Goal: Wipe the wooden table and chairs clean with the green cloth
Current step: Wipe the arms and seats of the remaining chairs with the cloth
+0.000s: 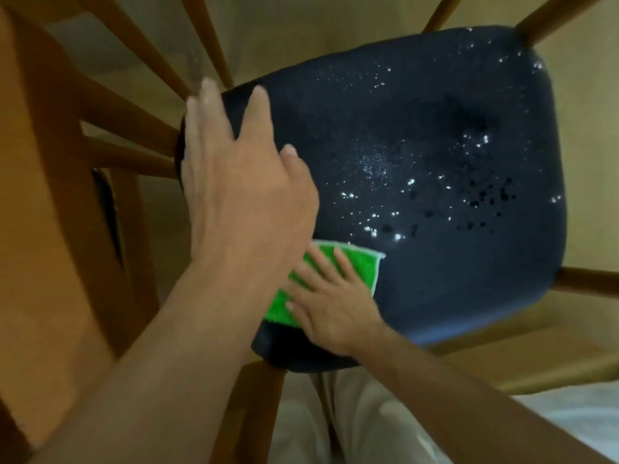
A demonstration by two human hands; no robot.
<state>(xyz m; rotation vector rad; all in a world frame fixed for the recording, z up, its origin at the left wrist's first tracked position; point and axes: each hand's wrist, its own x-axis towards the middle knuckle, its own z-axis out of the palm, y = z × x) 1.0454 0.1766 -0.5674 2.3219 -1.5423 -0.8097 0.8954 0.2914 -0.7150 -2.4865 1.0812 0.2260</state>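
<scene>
— Pale flooring below us, and the dark chair seat (435,162) is speckled with droplets — why the left hand (241,182) flat near the spindles (134,128)?

— We're bracing it, fingers straight. Our right hand (335,303) presses the green cloth (348,266) flat at the near edge.

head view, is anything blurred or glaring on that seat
Head view: the left hand is smeared at its fingertips by motion; droplets on the dark seat catch light as bright white specks; the wide lens bends the wooden chair spindles; the green cloth under the right hand stays fairly sharp.
</scene>
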